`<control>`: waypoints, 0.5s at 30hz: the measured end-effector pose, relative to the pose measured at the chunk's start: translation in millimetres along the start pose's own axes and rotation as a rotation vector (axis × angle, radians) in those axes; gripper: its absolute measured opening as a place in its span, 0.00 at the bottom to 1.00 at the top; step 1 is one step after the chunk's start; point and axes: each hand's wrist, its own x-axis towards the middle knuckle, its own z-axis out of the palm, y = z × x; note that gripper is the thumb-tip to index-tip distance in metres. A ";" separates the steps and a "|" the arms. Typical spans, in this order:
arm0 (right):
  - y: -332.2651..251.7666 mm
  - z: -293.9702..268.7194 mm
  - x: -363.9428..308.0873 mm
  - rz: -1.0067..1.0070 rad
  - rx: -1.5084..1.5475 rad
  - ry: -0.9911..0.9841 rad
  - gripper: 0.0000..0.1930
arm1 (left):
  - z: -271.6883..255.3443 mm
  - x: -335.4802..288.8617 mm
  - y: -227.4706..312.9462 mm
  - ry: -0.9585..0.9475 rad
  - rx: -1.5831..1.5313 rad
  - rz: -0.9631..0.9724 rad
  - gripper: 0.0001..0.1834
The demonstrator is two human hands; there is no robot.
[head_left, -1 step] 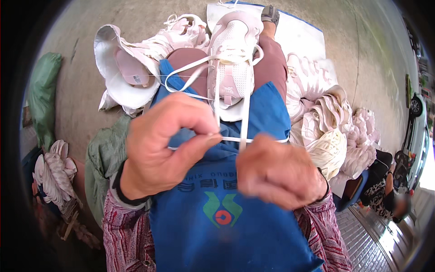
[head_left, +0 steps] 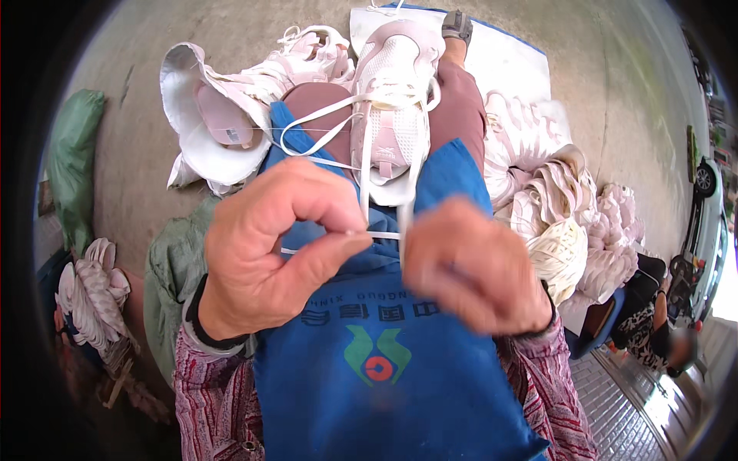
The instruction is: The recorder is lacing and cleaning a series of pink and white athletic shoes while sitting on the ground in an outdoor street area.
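A pale pink and white sneaker upper [head_left: 392, 138] lies between my knees, its end toward me. White shoelace [head_left: 317, 140] loops out from it to the left, and strands run down to my hands. My left hand [head_left: 277, 253] pinches a lace between thumb and forefinger. Close by on the right, my right hand [head_left: 477, 269] is curled and blurred by motion, with a lace strand running into its fingers. A short stretch of lace spans the gap between both hands, above the blue apron [head_left: 400, 415] on my lap.
More pale uppers [head_left: 307, 61] lie to the left beside a white-lined piece [head_left: 181, 100]. At right are piled uppers [head_left: 530, 146] and a bundle of cream laces [head_left: 565, 250]. A green sack [head_left: 74, 169] stands far left; another person [head_left: 653, 330] sits far right.
My right hand has risen slightly, and my left hand has shifted a little to the left. The lace strands between them have moved along with the hands; the sneaker upper stays in place.
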 end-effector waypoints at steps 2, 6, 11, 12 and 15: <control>13.6 -4.3 5.3 0.056 0.047 0.163 0.04 | 1.2 0.6 13.3 -0.054 0.041 0.013 0.07; -15.5 -1.3 -3.0 0.376 0.502 0.176 0.03 | -9.2 0.9 15.6 -0.222 -0.197 0.111 0.05; -27.7 8.4 -21.5 0.075 0.729 -0.314 0.05 | -59.7 -33.1 56.1 -0.242 -1.038 0.247 0.05; -40.7 -4.7 -18.5 0.121 0.677 -0.288 0.05 | -68.9 -41.6 48.8 -0.157 -1.129 0.378 0.03; -44.6 -29.5 1.3 -0.293 1.063 -0.340 0.05 | -91.8 -94.9 81.8 0.099 -1.349 0.780 0.05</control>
